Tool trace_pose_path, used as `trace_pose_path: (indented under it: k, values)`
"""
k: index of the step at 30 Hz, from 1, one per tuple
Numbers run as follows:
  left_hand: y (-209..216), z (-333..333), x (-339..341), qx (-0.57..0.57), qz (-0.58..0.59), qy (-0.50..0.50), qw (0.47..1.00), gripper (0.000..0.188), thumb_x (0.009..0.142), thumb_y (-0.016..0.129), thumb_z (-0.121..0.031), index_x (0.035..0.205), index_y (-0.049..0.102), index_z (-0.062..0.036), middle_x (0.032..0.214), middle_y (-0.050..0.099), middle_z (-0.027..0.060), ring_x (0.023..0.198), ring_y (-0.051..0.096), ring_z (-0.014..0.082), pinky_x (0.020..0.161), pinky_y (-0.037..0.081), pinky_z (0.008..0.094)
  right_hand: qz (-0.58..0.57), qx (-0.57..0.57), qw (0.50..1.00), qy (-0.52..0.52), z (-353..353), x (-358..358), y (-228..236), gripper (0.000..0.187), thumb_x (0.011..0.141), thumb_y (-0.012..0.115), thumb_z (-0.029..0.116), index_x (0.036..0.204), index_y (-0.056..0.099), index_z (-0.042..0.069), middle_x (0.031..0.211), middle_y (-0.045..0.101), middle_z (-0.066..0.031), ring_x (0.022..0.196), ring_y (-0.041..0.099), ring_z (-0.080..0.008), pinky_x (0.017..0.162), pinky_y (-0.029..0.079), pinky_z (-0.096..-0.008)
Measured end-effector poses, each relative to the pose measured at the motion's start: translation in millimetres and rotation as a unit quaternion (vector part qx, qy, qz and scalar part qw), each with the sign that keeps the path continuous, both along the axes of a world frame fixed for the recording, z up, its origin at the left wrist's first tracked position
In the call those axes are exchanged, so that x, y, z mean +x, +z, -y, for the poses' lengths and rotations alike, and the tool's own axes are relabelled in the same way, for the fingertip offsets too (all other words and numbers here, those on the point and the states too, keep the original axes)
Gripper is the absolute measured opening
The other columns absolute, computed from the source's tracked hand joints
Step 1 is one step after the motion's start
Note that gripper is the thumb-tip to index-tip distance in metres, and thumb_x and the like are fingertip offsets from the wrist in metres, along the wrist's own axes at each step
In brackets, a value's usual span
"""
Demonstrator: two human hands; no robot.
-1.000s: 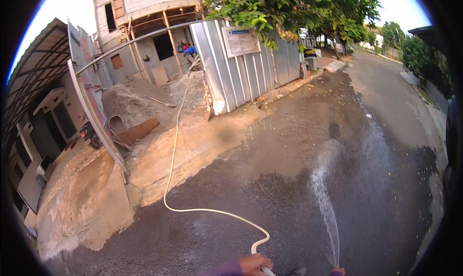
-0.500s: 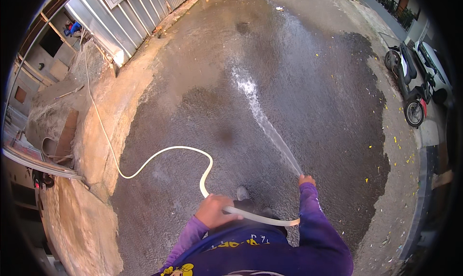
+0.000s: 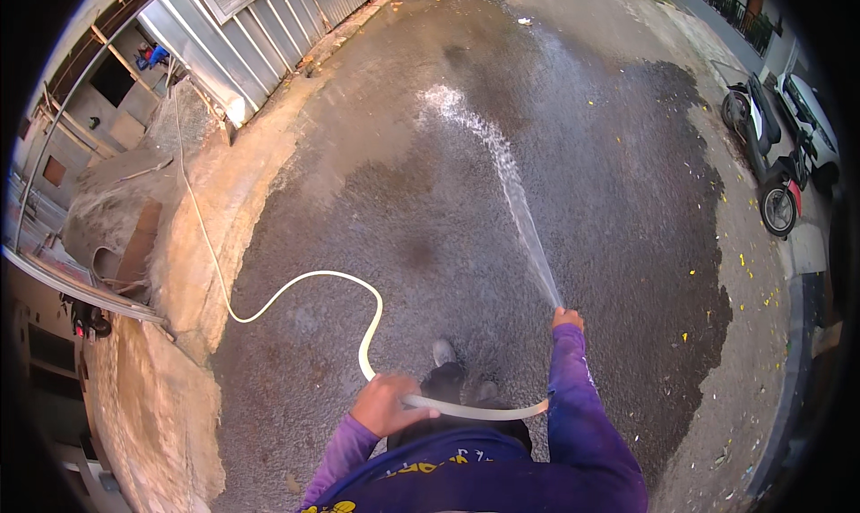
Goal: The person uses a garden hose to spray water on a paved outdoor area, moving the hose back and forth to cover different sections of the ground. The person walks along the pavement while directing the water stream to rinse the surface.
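A pale, cream-coloured hose (image 3: 339, 274) snakes over the wet asphalt from the left and rises to my waist. My left hand (image 3: 387, 405) is closed around it in front of my belly. From there the hose bends across to my right forearm, whose sleeve hides the stretch beyond. Out ahead on a straight arm, my right hand (image 3: 567, 319) grips the hose's end; the fingers cover the tip. A white water jet (image 3: 517, 193) shoots forward from it, curves left and splashes on the road.
Wet asphalt (image 3: 609, 244) spreads around my feet. Along the left run a dirt verge (image 3: 242, 168), a corrugated metal fence (image 3: 215, 51) and an unfinished building with a person in blue. A motorbike (image 3: 778, 204) and a white car (image 3: 806, 123) stand at the right edge.
My right hand has risen slightly forward. The jet has swung, now bending left, and its splash lands farther up the road. The hose loop and my left hand have shifted slightly left in view.
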State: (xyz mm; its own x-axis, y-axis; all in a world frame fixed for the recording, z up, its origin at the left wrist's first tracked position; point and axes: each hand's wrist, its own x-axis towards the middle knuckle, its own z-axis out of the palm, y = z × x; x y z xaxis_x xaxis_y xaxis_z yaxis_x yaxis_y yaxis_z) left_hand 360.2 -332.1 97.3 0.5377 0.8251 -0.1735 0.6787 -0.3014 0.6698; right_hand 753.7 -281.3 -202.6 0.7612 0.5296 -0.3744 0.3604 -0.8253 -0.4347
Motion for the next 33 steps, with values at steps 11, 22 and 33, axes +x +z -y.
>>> trace_pose_path:
  k: [11, 22, 33]
  values:
    - [1, 30, 12, -0.011, -0.001, 0.008, 1.0, 0.041, 0.073, 0.083, -0.044, 0.079, 0.071, -0.0049, 0.072, 0.067, 0.0132, 0.072, 0.066, 0.0351, 0.068, 0.051, 0.0436, 0.015, -0.017, 0.999, 0.039, 15, 8, 5, 0.045, 0.087, 0.055, 0.037, 0.106, 0.074, 0.001, 0.103, 0.07, -0.0273, 0.1, 0.067, -0.0441, 0.092, 0.052, -0.0516]
    - [-1, 48, 9, 0.001, 0.0, 0.019, 1.0, 0.042, 0.073, 0.083, -0.044, 0.076, 0.069, -0.0046, 0.073, 0.067, 0.0125, 0.072, 0.067, 0.0345, 0.068, 0.051, 0.0438, -0.002, -0.008, 1.0, 0.024, 12, 8, 16, 0.046, 0.089, 0.053, 0.039, 0.105, 0.075, 0.001, 0.104, 0.071, -0.0264, 0.102, 0.067, -0.0432, 0.094, 0.05, -0.0526]
    - [0, 71, -1, -0.009, -0.017, 0.048, 0.999, 0.043, 0.073, 0.083, -0.045, 0.077, 0.069, -0.0043, 0.073, 0.066, 0.0133, 0.071, 0.066, 0.0355, 0.067, 0.051, 0.0439, -0.014, -0.07, 0.995, 0.076, 39, -12, 7, 0.049, 0.087, 0.054, 0.041, 0.106, 0.073, -0.001, 0.108, 0.069, -0.0274, 0.106, 0.066, -0.0431, 0.097, 0.049, -0.0509]
